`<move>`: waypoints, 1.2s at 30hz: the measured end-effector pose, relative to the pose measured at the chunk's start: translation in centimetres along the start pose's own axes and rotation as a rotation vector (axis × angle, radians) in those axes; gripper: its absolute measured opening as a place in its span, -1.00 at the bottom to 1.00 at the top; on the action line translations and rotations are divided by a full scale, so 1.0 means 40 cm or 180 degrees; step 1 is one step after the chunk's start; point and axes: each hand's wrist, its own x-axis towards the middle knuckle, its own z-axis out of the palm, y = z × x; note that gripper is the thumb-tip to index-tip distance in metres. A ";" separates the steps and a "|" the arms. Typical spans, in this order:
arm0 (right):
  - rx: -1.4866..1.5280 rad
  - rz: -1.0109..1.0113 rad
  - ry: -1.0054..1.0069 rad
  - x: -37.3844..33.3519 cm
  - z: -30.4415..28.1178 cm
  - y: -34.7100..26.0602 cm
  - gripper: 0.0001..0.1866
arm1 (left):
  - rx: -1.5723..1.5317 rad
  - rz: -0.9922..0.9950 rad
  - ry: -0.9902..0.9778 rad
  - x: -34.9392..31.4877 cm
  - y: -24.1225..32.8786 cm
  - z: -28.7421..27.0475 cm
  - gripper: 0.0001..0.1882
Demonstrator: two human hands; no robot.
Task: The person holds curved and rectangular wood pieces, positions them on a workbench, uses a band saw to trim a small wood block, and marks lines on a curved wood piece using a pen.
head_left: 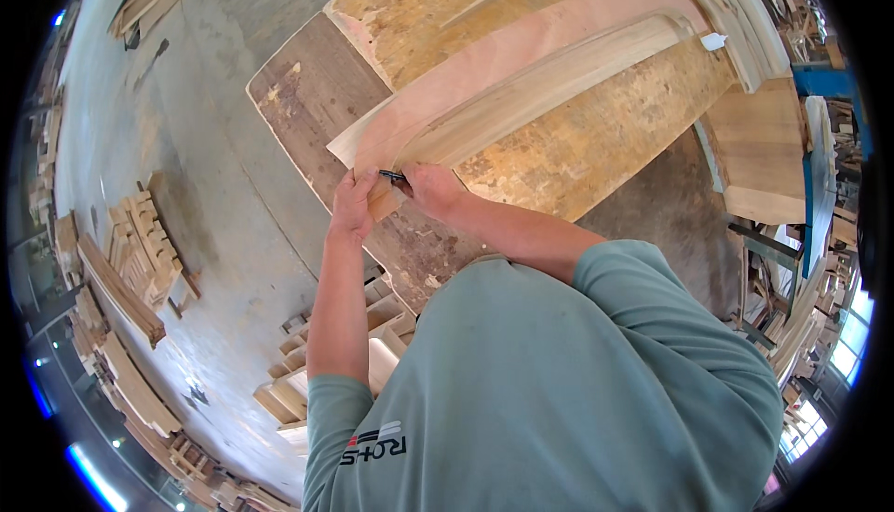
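Note:
A long curved piece of pinkish plywood [494,54] lies over a pale wooden board [549,85] on the worn bench top [577,163]. My left hand [352,203] grips the near end of the curved plywood, thumb on top; its other fingers are partly hidden. Close beside it, my right hand [433,189] is closed around a slim black pen [392,175]. The pen points left, toward my left thumb, over the near end of the plywood. Whether its tip touches the wood I cannot tell.
More long pale boards [736,13] lie at the bench's far right, near a small white bottle [713,41]. Stacked wooden parts [144,242] stand on the concrete floor [223,139] to the left. Cut wood pieces [289,386] are piled beside my left forearm.

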 end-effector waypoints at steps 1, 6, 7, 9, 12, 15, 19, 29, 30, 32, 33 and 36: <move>0.0006 0.0004 -0.0015 0.001 0.000 0.000 -0.68 | -0.0014 0.0010 0.0006 -0.002 -0.001 0.000 -0.62; -0.0006 0.0009 -0.0021 0.003 -0.004 -0.007 -0.69 | -0.0043 0.0030 0.0029 0.013 -0.018 -0.020 -0.64; -0.0014 0.0020 -0.0026 0.003 -0.008 -0.008 -0.69 | -0.0033 0.0023 0.0059 0.016 -0.020 -0.024 -0.63; 0.0048 0.0049 -0.0136 0.001 -0.022 -0.001 -0.70 | -0.0021 0.0021 0.0059 0.019 -0.021 -0.025 -0.62; -0.0393 -0.0241 -0.0014 -0.007 -0.076 0.014 -0.72 | -0.0030 0.0056 0.0016 0.013 -0.020 -0.023 -0.58; -0.0967 -0.1584 0.0410 0.041 -0.173 0.068 -0.81 | -0.0047 0.0074 0.0046 0.009 -0.023 -0.022 -0.56; -0.2065 -0.1295 0.0048 0.146 -0.279 0.026 -0.50 | -0.0080 0.0010 0.0068 0.016 -0.023 -0.028 -0.57; -0.2241 -0.1232 -0.0745 0.206 -0.316 0.018 -0.12 | -0.0080 -0.0024 0.0336 0.004 -0.025 -0.013 -0.57; -0.2200 -0.1222 -0.0713 0.206 -0.314 0.020 -0.12 | -0.0081 -0.0002 0.0306 0.003 -0.024 -0.012 -0.57; -0.2114 -0.1195 -0.0644 0.205 -0.312 0.027 -0.12 | -0.0076 0.0040 0.0242 0.004 -0.019 -0.009 -0.57; -0.2119 -0.1215 -0.0636 0.205 -0.309 0.028 -0.12 | -0.0058 0.0024 0.0266 0.003 -0.017 -0.010 -0.57; -0.2139 -0.1253 -0.0600 0.207 -0.305 0.032 -0.12 | -0.0062 0.0010 0.0287 0.001 -0.018 -0.008 -0.56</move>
